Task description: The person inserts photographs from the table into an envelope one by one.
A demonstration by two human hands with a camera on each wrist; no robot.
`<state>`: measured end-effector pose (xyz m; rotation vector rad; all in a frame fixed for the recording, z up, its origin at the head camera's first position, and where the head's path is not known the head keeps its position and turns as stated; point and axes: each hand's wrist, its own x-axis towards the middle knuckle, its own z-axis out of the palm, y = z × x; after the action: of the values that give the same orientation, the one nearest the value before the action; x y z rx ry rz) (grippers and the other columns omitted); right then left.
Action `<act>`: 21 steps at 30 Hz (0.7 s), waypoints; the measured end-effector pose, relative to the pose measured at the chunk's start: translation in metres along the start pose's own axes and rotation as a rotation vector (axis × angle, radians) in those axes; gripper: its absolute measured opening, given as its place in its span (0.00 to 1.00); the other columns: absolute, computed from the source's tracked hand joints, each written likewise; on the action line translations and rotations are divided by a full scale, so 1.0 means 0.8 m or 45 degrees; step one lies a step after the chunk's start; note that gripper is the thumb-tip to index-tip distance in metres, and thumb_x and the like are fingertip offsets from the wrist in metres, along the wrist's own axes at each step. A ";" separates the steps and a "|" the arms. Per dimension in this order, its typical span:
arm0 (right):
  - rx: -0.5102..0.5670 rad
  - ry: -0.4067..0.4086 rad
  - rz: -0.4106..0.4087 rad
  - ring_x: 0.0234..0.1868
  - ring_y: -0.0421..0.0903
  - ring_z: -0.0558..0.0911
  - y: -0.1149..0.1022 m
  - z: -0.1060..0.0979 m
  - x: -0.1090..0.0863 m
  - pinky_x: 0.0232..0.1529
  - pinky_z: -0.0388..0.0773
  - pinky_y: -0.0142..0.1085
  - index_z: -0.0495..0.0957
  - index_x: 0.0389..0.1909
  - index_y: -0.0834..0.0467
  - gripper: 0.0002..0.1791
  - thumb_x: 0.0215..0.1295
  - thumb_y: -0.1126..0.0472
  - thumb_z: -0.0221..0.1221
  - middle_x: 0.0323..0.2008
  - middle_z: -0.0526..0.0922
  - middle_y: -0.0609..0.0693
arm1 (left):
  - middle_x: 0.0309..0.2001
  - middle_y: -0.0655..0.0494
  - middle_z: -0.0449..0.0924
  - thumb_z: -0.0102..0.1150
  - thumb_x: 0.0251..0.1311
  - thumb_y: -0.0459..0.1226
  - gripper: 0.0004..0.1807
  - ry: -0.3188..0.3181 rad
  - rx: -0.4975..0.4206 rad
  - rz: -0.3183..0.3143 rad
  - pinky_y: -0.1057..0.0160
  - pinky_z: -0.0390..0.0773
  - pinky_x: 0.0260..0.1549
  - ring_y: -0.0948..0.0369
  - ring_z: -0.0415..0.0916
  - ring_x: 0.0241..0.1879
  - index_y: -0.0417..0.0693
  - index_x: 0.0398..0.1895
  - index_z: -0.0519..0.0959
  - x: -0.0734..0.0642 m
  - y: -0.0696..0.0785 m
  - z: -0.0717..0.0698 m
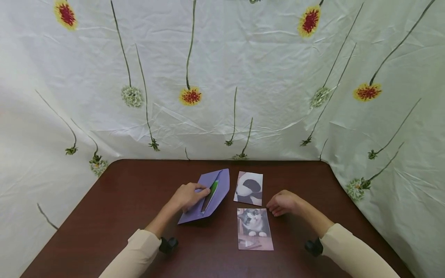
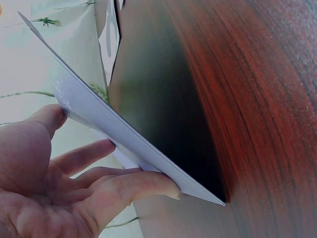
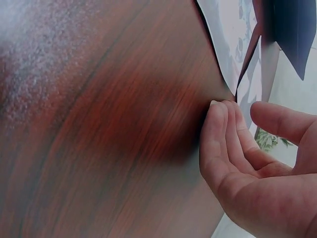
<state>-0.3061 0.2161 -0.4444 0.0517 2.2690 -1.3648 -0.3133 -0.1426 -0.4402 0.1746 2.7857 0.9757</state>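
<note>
My left hand (image 1: pixel 189 197) grips a purple envelope (image 1: pixel 223 189), tilted up off the table, its flap side facing up. A green-and-dark picture card (image 1: pixel 213 193) shows in the envelope's opening, under my left thumb. The left wrist view has the envelope (image 2: pixel 114 121) edge-on, with fingers behind it. To the right lie two photo cards: a black-and-white animal picture (image 1: pixel 248 188) and, nearer me, a cat picture (image 1: pixel 255 229). My right hand (image 1: pixel 283 203) holds nothing; its loosely bent fingertips are right beside the cards' adjoining corners, the thumb held apart.
Everything lies on a dark red-brown wooden table (image 1: pixel 139 193) with rounded far corners. A white cloth (image 1: pixel 222 58) printed with flowers hangs behind it and along both sides. Dark wrist cameras (image 1: pixel 168 245) sit at both cuffs.
</note>
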 end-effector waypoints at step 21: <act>-0.063 0.064 -0.013 0.27 0.44 0.78 0.002 0.011 0.001 0.32 0.83 0.34 0.85 0.34 0.70 0.07 0.60 0.67 0.65 0.25 0.81 0.50 | 0.65 0.31 0.73 0.56 0.70 0.54 0.27 -0.003 0.005 0.017 0.54 0.82 0.14 0.51 0.84 0.32 0.47 0.63 0.80 0.001 -0.001 0.001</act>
<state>-0.3028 0.2095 -0.4494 0.0590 2.3467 -1.3257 -0.3142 -0.1426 -0.4411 0.1955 2.7880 0.9725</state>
